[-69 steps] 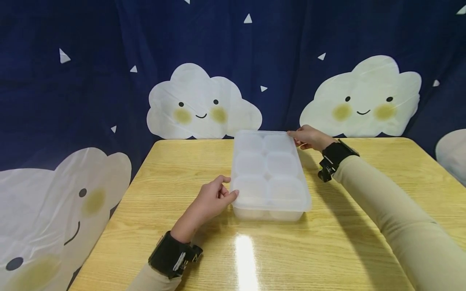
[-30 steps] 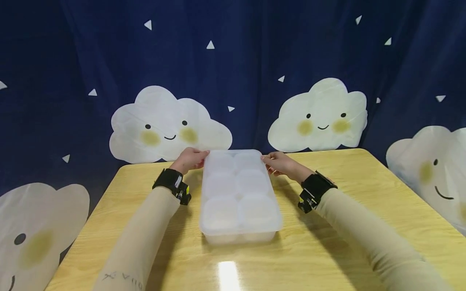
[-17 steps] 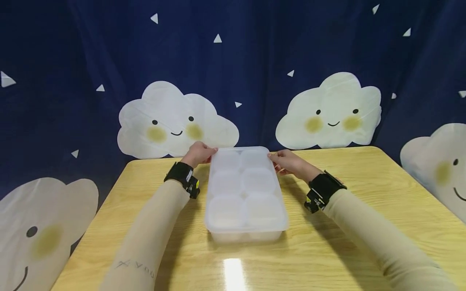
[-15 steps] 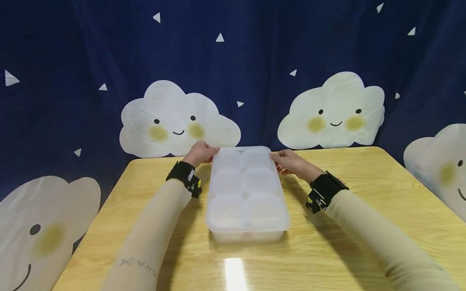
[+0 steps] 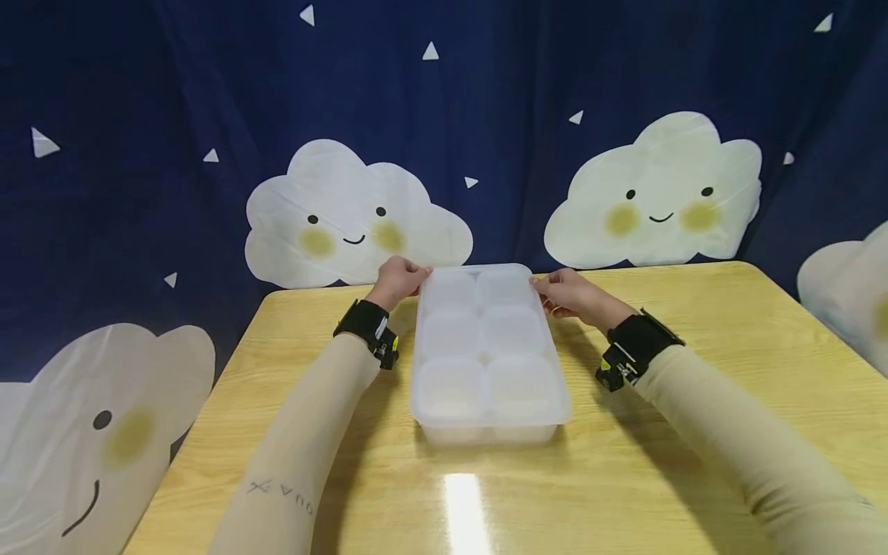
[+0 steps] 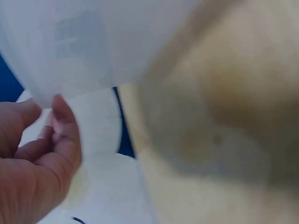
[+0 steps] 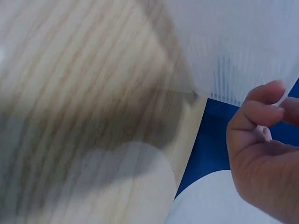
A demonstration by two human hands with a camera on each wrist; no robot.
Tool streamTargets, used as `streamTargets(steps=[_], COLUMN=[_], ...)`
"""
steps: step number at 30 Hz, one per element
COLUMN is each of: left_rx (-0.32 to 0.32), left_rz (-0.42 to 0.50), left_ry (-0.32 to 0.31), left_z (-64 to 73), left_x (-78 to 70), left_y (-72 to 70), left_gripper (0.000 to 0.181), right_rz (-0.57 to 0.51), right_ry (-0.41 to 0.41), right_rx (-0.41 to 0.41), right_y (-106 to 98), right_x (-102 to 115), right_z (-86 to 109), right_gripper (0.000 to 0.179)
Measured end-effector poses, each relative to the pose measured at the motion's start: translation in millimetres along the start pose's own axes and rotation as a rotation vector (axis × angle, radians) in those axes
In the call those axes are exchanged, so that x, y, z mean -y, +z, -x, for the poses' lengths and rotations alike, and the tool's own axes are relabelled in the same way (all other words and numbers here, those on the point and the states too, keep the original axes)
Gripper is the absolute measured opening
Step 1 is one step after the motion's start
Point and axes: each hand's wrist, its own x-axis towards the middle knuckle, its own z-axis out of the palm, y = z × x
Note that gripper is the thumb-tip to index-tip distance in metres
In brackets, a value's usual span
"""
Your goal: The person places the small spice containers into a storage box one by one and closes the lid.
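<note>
A translucent white plastic storage box (image 5: pixel 489 435) stands lengthwise on the table, six-part pattern showing through its lid (image 5: pixel 486 335). At the far left corner my left hand (image 5: pixel 397 282) pinches the lid's edge between thumb and fingers; the left wrist view shows that hand (image 6: pixel 44 154) at the corner, with the box side above it. Over at the far right corner, my right hand (image 5: pixel 572 295) pinches the rim the same way. In the right wrist view, the right hand (image 7: pixel 264 135) has thumb and forefinger on the lid's corner. What lies inside is blurred by the plastic.
The light wooden table (image 5: pixel 361 493) extends on both sides of the box and in front of it. Behind its far edge hangs a dark blue curtain (image 5: pixel 513 69) with white clouds and small triangles. Black camera straps (image 5: pixel 364 322) circle both wrists.
My left hand has gone from the box's near left side to its far left corner and pinches there. My right hand has stayed at the far right corner. The head view has shifted.
</note>
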Motion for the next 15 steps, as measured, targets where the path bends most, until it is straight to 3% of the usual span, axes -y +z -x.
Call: streamTargets(steps=[4,6,10,15], left_rx=[0.040,0.077,0.143,0.175], left_rz=[0.106,0.117,-0.020,-0.240], left_ry=[0.066,0.091,0.189,0.311], left_z=[6.6,11.5,29.1,63.0], left_x=[9.9,13.1,15.1,19.3], left_y=[-2.8,-4.8,-5.0,2.0], left_gripper=[0.034,0.035,0.045,0.049], right_rz=[-0.020,0.012,0.177,0.469], right_ry=[-0.030,-0.056,-0.133,-0.238], right_rx=[-0.042,-0.061,-0.066,-0.003], right_y=[3.6,5.1,4.8,10.0], right_x=[-3.6,-5.1,-7.3,-9.0], right_z=[-3.7,-4.2,3.9,29.5], right_gripper=[0.040,0.041,0.044,0.054])
